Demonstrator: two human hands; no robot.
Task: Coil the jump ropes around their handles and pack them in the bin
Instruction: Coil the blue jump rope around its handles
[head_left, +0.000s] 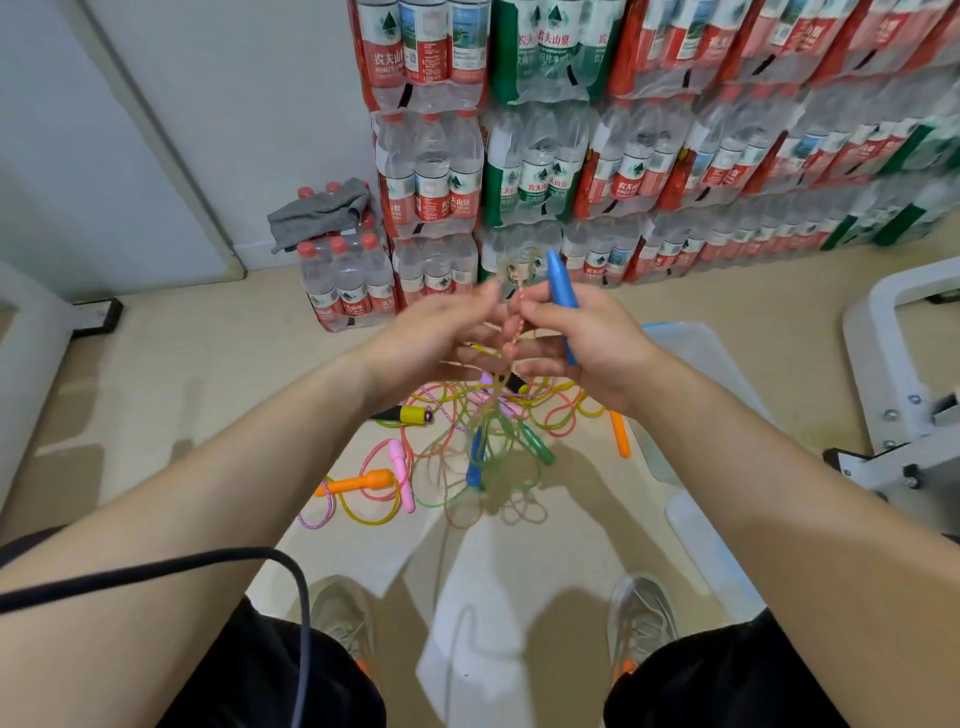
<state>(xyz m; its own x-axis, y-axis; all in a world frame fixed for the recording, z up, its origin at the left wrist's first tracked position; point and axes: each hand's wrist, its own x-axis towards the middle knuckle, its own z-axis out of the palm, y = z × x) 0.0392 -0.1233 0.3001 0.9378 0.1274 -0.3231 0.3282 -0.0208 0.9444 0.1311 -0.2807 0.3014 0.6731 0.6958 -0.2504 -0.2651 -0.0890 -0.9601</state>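
Observation:
My right hand (587, 343) grips a blue jump-rope handle (562, 283), held upright in front of me. My left hand (431, 338) pinches the pink braided rope (511, 332) that runs down between both hands. The rope's second blue handle (475, 460) dangles below with loose loops. On the floor lies a tangle of other jump ropes (441, 447) with orange (358, 482), pink, green and yellow-black (410, 415) handles. The clear plastic bin (706, 545) stands to the right, mostly hidden by my right forearm.
Shrink-wrapped packs of water bottles (571, 145) are stacked against the back wall, with a grey cloth (322, 210) on a low pack. A white metal frame (904, 395) stands at right. My feet and a black cable (208, 566) are near the bottom.

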